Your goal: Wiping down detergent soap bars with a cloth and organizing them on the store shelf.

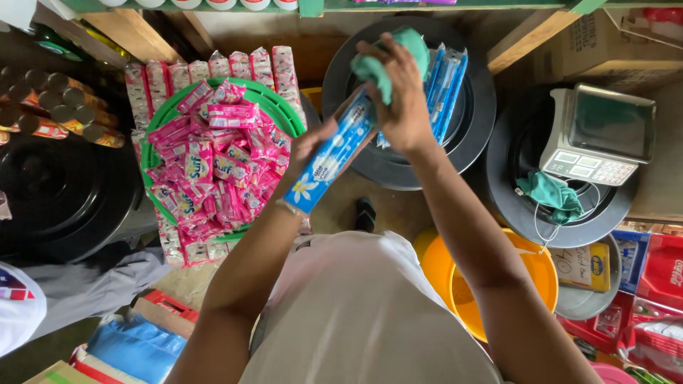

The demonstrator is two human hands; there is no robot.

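So the left hand (313,146) is wrapped around a long blue-and-white plastic-wrapped soap bar (329,155), holding it slanted over the upturned black plastic tub lid (478,107); the right hand (402,99) is bunched tight on a teal cloth rag (388,60) pressed to the bar's upper end. Looks to me like a wipe-down in progress; the top of the bar is under the rag, the lower stretch looks not yet reached, though honestly I can't tell how clean any of it is. A few more matching blue-wrapped bars (445,89) lie on that black lid, just behind the right hand; can't say if those are wiped.

Room-wise it's cramped; left of the black lid, close by, sits a green round basket (158,124) heaped with pink sachets (213,167); right of it a grey digital weighing scale (601,135) on another dark tub; below it a yellow plastic bucket (441,267). Open air is mostly straight above the lid, toward the chest.
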